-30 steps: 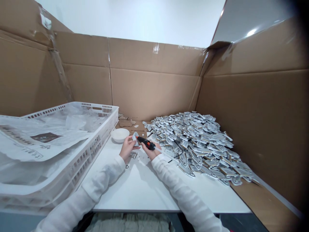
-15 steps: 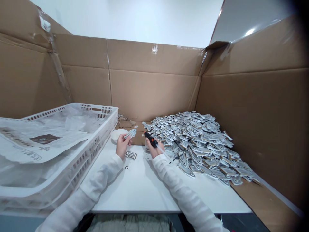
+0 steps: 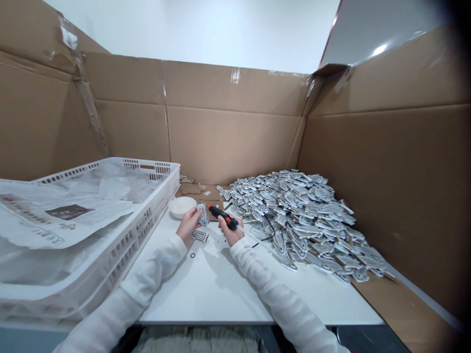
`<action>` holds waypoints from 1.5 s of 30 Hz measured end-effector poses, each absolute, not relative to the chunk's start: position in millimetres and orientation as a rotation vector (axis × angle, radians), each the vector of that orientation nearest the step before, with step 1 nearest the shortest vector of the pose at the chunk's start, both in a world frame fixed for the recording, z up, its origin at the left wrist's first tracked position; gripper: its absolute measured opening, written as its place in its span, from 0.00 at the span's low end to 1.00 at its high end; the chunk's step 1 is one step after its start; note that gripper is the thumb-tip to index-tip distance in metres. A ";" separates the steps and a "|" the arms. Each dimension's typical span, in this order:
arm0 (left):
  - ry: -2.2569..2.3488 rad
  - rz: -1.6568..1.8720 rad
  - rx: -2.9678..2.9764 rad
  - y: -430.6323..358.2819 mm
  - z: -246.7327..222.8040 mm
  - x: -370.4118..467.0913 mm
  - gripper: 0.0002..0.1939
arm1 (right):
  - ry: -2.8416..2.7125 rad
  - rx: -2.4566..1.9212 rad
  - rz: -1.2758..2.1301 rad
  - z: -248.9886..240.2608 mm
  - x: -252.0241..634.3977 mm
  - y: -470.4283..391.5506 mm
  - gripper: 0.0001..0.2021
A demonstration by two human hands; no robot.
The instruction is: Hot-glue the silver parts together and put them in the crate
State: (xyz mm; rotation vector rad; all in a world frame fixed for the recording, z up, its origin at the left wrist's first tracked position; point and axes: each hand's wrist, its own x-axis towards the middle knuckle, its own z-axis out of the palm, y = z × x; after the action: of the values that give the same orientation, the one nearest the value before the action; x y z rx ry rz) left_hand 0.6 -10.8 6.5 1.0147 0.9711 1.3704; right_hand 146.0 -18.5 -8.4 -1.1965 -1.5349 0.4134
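Here, a flat grey-and-white cutout piece (image 3: 202, 215) is pinched upright between the fingers of the left hand (image 3: 188, 225) above the white worktop (image 3: 221, 289); a black-and-orange glue gun (image 3: 223, 217) is gripped by the closed right hand (image 3: 231, 232).

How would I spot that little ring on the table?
On the white table, look right of the big white crate. Find the left hand and the pale, oblong piece lying beside it. Just nearer the table's front edge lies the ring: a small, dark, open circle, unlike its larger, pale neighbour.
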 end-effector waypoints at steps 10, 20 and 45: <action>0.935 1.344 0.987 -15.0 9.9 5.1 0.09 | -1.653 -1.253 0.445 -6.5 147.9 -18.0 0.20; 0.946 1.320 1.025 -17.5 11.0 5.9 0.10 | -1.653 -1.280 0.439 -6.7 147.8 -16.0 0.20; 0.933 1.363 1.051 -13.6 8.0 4.9 0.13 | -1.617 -1.373 0.280 -4.5 150.7 -12.5 0.19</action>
State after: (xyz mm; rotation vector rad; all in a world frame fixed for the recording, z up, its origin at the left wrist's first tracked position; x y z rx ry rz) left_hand 4.9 -13.6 8.0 1.0511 0.9334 1.3635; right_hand 150.7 -12.5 -4.5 -1.3728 -1.6168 0.2796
